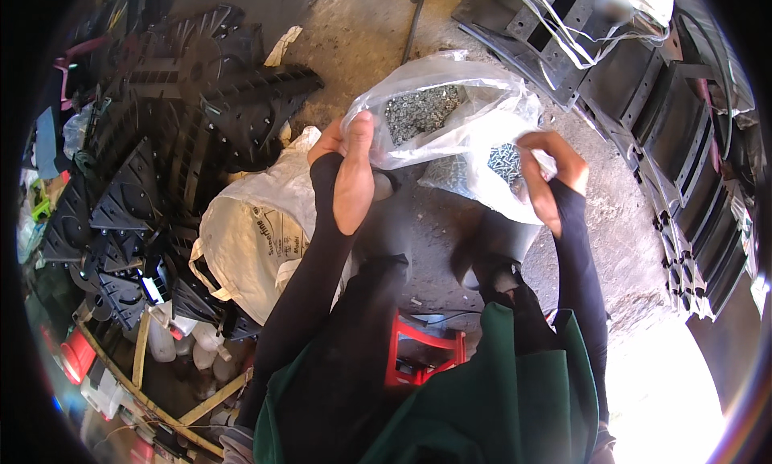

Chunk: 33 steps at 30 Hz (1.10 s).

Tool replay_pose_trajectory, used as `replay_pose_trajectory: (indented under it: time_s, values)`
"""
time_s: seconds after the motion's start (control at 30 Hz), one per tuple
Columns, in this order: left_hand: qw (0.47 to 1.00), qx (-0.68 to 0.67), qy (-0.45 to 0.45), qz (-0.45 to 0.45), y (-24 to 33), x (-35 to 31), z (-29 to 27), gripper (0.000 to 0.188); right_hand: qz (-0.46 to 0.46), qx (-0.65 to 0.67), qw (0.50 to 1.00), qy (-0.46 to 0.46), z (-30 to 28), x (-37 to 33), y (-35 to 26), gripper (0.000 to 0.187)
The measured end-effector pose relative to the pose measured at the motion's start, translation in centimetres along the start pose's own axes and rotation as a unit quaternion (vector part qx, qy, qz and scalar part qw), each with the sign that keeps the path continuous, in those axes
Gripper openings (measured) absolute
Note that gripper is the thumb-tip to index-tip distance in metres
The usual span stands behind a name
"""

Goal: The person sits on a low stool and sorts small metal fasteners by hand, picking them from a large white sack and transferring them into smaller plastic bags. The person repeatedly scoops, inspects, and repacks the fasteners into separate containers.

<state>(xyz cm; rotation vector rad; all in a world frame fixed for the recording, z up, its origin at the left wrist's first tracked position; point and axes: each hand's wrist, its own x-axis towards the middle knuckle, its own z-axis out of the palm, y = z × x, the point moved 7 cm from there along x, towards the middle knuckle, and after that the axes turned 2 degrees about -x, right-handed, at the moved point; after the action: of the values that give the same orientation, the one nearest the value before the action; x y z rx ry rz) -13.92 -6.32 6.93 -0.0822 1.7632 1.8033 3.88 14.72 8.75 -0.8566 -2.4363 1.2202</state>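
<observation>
Black plastic parts point(161, 142) heaped at 9 o'clock on the floor point(362, 30); white sack point(257, 239) just beside them, toward centre. Left hand point(350, 170) clamped on the left rim of a clear bag point(450, 134) of small metal screws point(422, 110), at 12 o'clock from the person. Right hand point(551, 174) pinching the bag's right side. Hands apart, bag held between them above the floor. Red stool point(422, 351) at 6 o'clock. Black panels point(683, 158) stacked at 3 o'clock
</observation>
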Motion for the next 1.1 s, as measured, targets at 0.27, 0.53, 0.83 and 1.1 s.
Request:
replay_pose_trajectory:
  time_s: [0.27,0.53,0.83,1.1]
  values:
    - [0.989,0.062,-0.041,-0.128,-3.2,-1.5,-0.2,0.056,-0.051,-0.17,0.982,0.061,0.1,-1.3,-1.0,0.046]
    - [0.927,0.352,-0.096,0.087,-10.6,2.5,-6.5,0.038,-0.271,-0.108,0.956,-0.044,9.0,0.3,-8.4,0.032]
    - [0.704,0.69,-0.136,0.103,-22.9,8.4,-10.3,0.027,-0.31,-0.017,0.949,-0.061,7.3,-3.0,-8.8,0.036]
    - [0.889,0.424,-0.16,0.066,-11.7,5.7,-4.1,0.026,-0.284,-0.012,0.957,-0.058,6.9,-2.8,-8.2,0.045]
